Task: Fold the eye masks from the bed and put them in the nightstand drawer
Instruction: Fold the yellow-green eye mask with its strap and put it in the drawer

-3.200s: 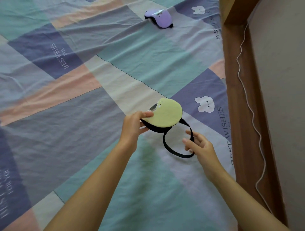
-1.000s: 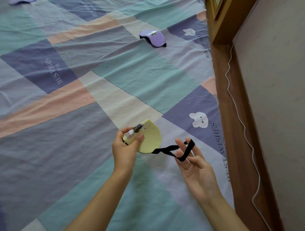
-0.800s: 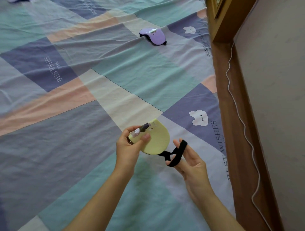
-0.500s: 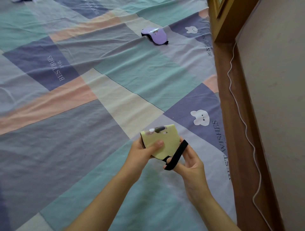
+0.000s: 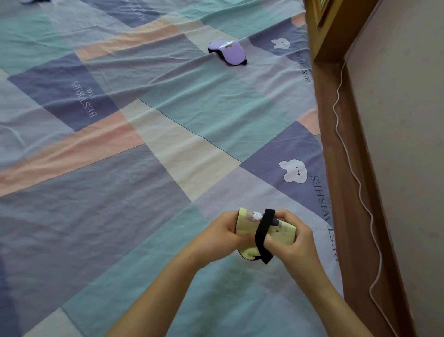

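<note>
A folded pale-yellow eye mask is held between both hands above the bed, low and right of centre. Its black elastic strap runs around the folded mask from top to bottom. My left hand grips the mask's left side. My right hand grips its right side and the strap. A purple eye mask lies unfolded on the bed far ahead. Another mask shows only as a sliver at the top left edge.
The bed is covered by a patchwork sheet in teal, purple and pink. A wooden bed frame runs along the right side, with a white cable lying on it. A wooden piece of furniture stands at the top right.
The strap, first hanging loose in my right hand, has been wound around the folded yellow mask. Both hands have come together on it and dropped lower in view.
</note>
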Demonstrator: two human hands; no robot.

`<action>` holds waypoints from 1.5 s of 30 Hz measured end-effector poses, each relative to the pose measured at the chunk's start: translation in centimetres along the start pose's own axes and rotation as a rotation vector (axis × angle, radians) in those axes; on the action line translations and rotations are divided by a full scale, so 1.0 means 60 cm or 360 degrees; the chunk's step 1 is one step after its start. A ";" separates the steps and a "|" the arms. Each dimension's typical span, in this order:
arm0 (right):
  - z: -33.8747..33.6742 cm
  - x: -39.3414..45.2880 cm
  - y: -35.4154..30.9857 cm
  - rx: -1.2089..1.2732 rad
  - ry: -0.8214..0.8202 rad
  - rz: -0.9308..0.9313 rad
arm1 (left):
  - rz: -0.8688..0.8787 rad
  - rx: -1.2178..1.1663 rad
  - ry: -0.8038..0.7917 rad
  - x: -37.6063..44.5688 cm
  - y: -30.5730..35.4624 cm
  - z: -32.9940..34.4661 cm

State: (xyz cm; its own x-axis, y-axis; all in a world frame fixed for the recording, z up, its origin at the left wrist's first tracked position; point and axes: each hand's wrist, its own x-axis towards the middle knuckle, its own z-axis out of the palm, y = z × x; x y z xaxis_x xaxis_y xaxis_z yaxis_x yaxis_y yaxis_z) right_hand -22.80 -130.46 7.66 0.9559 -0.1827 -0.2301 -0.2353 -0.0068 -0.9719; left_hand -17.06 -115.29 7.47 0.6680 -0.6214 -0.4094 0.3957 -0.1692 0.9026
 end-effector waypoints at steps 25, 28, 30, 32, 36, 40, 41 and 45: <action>0.075 0.002 -0.041 -0.0482 -0.0322 -0.0731 | -0.0095 -0.0430 0.0684 -0.060 0.018 -0.047; 0.093 0.003 -0.054 -0.0506 -0.0371 -0.0731 | -0.0041 -0.0117 0.0796 -0.090 0.025 -0.062; 0.105 -0.002 -0.070 -0.0518 -0.0427 -0.0764 | -0.0020 0.0128 0.0938 -0.128 0.032 -0.074; 0.113 -0.005 -0.089 -0.0524 -0.0444 -0.0785 | -0.0001 0.0367 0.1057 -0.165 0.045 -0.085; 0.140 -0.032 -0.173 -0.0527 -0.0555 -0.0874 | -0.0034 0.0921 0.1260 -0.285 0.105 -0.104; 0.196 -0.086 -0.292 -0.0502 -0.0767 -0.1099 | -0.0051 0.1461 0.1521 -0.445 0.180 -0.118; 0.214 -0.098 -0.316 -0.0487 -0.0828 -0.1152 | -0.0058 0.1523 0.1590 -0.481 0.197 -0.119; 0.321 -0.175 -0.440 -0.0431 -0.1079 -0.1426 | -0.0065 0.1640 0.1894 -0.661 0.273 -0.114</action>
State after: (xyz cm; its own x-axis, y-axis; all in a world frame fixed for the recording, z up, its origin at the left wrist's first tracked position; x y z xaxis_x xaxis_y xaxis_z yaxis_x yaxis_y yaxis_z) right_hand -23.22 -109.40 34.76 0.6779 0.5591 0.4774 0.6234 -0.0929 -0.7763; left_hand -32.77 -88.19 37.56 0.9578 0.2469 0.1475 0.1745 -0.9065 0.3844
